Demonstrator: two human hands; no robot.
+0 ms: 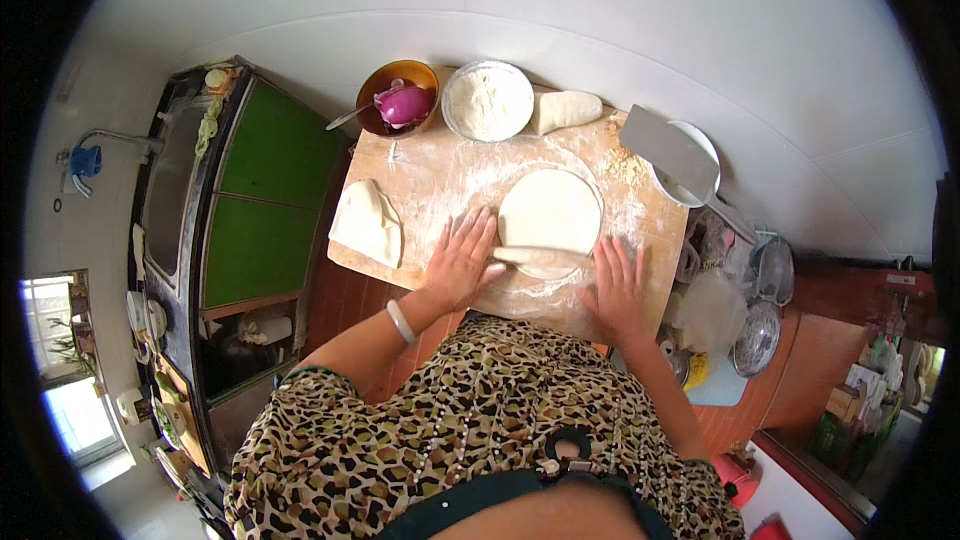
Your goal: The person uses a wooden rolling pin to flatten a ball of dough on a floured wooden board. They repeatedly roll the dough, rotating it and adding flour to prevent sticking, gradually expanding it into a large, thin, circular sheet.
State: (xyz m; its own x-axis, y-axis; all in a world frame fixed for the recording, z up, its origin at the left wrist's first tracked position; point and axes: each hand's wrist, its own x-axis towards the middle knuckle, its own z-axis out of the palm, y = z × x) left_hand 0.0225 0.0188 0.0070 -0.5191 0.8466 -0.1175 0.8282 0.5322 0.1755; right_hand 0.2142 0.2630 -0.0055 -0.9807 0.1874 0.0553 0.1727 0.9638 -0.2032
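Note:
A round sheet of dough lies on a floured wooden board. Across its near part rests a thin wooden rolling pin. My left hand lies palm down at the pin's left end, its fingers stretched out. At the right end, my right hand is also flat with straight fingers; the pin's end meets its thumb side. Whether the palms press on the pin's ends cannot be seen. A folded piece of dough is at the board's left side, and another folded piece lies at the back.
Along the back stand a bowl of flour and a brown bowl with a purple object and a spoon. A cleaver lies across a white bowl at the right. A green-doored cabinet stands left; plastic bags are beyond the board's right edge.

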